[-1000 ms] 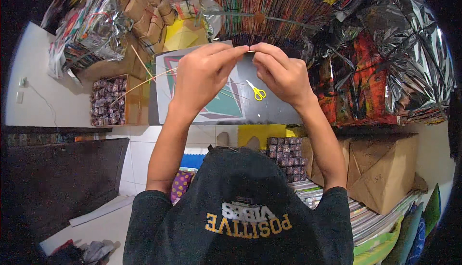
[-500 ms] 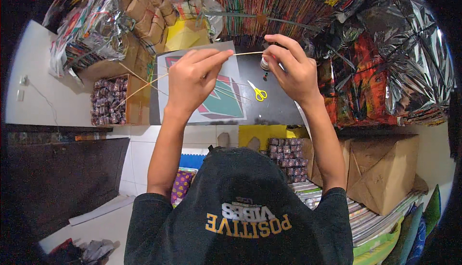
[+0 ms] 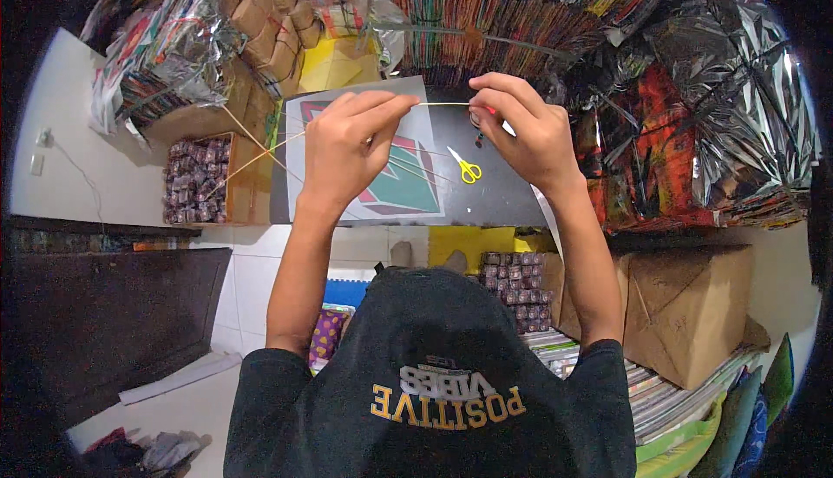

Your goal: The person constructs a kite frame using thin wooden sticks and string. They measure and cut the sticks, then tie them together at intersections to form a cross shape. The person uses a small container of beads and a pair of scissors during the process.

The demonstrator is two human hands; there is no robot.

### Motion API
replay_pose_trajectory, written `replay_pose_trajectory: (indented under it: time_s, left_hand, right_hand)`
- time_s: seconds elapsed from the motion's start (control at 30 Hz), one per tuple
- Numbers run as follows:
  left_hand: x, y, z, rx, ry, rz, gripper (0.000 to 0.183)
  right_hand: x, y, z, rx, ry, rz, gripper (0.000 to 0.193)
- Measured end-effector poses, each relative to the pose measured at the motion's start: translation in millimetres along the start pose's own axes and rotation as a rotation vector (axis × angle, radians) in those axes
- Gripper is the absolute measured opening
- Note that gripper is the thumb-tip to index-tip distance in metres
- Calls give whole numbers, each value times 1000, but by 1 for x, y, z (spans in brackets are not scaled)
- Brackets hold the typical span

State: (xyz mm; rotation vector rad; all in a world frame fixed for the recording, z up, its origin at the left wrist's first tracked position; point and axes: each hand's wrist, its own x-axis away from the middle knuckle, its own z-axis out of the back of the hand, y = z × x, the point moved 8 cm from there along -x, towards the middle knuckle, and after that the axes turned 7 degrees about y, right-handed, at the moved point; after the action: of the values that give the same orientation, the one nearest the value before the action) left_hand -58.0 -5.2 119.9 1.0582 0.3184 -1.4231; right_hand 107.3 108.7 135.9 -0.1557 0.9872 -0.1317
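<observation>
Both my hands are raised over a dark table (image 3: 508, 196), with a thin pale stick (image 3: 447, 103) stretched between them. My left hand (image 3: 351, 140) pinches it between thumb and fingers. The fingertips of my right hand (image 3: 525, 127) close on its far end. Left of my left hand, thin sticks (image 3: 247, 122) cross and meet at one point, with one running behind that hand. Below lies a pale sheet (image 3: 364, 211) with a red and green geometric print, and more thin sticks (image 3: 408, 166) on it. Yellow-handled scissors (image 3: 469, 171) rest beside the sheet.
Stacked bundles of colourful folded material (image 3: 486, 9) rise behind the table. Shiny foil sheets (image 3: 755, 88) hang at the right. An open box of small dark packets (image 3: 198, 179) stands at the left. A large cardboard box (image 3: 690, 304) is at the right.
The stick between my hands has tipped slightly, its right end now a little lower. My right hand has dropped slightly, and the crossed sticks have shifted a little.
</observation>
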Motion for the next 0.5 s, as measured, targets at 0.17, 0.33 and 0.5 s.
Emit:
replay_pose_trajectory:
  time_s: [0.17,0.33,0.5]
  left_hand:
    - [-1,4,2,16,12,-39,31]
    - [-1,3,-8,215,-78,133,30]
    - [0,27,-21,296,-53,194,38]
  right_hand:
    - [-1,-3,-1,20,-11,9,22]
    - [1,-7,-6,27,-42,-39,23]
    - [3,-12,-13,10,-86,-82,22]
